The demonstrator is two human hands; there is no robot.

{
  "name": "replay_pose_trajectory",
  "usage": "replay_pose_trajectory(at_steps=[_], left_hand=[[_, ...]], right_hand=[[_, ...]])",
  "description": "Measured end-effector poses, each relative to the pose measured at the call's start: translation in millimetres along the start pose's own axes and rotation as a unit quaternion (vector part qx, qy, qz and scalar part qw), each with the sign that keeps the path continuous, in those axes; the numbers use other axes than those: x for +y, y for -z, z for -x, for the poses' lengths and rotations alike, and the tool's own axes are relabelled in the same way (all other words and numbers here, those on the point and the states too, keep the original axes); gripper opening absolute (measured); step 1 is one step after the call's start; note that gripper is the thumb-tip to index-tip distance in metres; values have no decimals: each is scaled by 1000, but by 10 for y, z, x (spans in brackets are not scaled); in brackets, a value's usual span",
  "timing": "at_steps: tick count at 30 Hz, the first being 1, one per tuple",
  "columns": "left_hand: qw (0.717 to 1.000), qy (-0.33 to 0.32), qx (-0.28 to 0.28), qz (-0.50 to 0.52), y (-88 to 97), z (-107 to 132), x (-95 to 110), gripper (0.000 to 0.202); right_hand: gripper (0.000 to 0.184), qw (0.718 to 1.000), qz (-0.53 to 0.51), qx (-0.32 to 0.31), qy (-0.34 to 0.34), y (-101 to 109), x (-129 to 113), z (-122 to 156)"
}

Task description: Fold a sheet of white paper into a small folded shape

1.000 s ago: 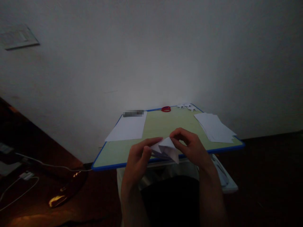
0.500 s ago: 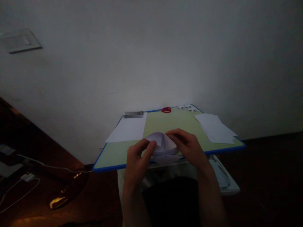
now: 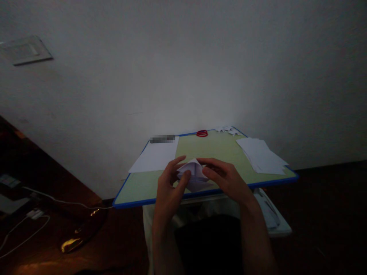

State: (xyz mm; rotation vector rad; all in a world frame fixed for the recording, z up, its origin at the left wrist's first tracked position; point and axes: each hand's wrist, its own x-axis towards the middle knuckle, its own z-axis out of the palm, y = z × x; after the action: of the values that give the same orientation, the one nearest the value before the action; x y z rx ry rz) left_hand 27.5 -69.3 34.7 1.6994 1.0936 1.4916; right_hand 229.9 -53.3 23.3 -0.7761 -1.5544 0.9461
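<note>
A partly folded white paper piece (image 3: 194,175) is held between both hands above the near edge of the small green table (image 3: 137,187) with a blue rim. My left hand (image 3: 169,189) pinches its left side with thumb and fingers. My right hand (image 3: 225,177) grips its right side, fingers closed over the top flap. The paper's lower part is hidden behind my fingers.
A white sheet (image 3: 156,154) lies at the table's left, a stack of sheets (image 3: 262,156) at its right. Red rings (image 3: 202,133) and small folded paper shapes (image 3: 228,130) sit at the far edge by the wall. Cables (image 3: 34,214) run over the dark floor at left.
Both hands moved slightly forward over the table with the paper. The folded piece was opened out and then pressed into a smaller peaked shape.
</note>
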Motion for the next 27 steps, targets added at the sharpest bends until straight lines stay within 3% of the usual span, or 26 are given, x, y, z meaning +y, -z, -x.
replay_pose_trajectory(at_steps=[3,9,16,23,27], left_hand=[[1000,-11,-15,10,25,0,-35,57],[997,-61,-42,-5,54,-18,-74,30],[997,-41,-55,34,38,-2,-52,33],[994,-48,-82,58,39,17,8,34],[997,-17,-53,49,6,0,-37,25]], right_hand=[[36,1000,-16,0,12,-7,-7,6],[33,999,-17,6,45,1,-1,8],[32,996,-8,24,90,20,39,-13],[20,995,-6,42,88,29,23,-28],[24,996,4,49,70,18,18,-17]])
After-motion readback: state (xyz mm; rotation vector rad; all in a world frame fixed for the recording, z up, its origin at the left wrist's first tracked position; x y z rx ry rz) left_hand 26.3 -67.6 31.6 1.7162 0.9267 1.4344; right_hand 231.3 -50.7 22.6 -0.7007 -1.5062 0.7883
